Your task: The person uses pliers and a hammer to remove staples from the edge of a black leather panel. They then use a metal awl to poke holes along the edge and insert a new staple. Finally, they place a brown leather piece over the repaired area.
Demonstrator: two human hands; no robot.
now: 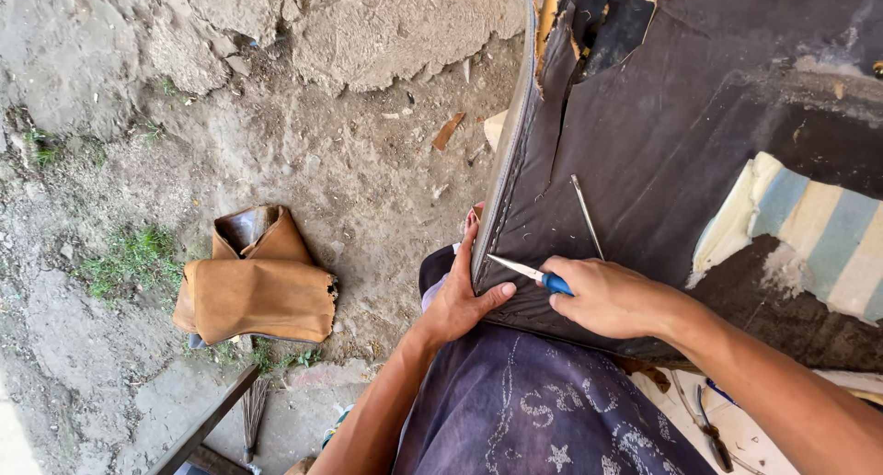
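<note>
A large dark brown upholstered cushion [681,135] with a torn top corner showing yellow foam lies across my lap. My left hand [457,296] grips its grey piped edge [504,162], thumb pressed on the dark cover. My right hand [607,296] holds a blue-handled tool [535,274] with a thin metal blade, its tip pointing at the seam next to my left thumb. A long thin metal rod [586,215] lies loose on the cover just above my right hand.
A striped blue and cream cloth [809,236] lies on the cushion at right. A folded tan leather piece [256,282] sits on the dirt ground at left. Pliers [710,429] rest on a pale surface at lower right. Wooden sticks [216,420] stand at the bottom.
</note>
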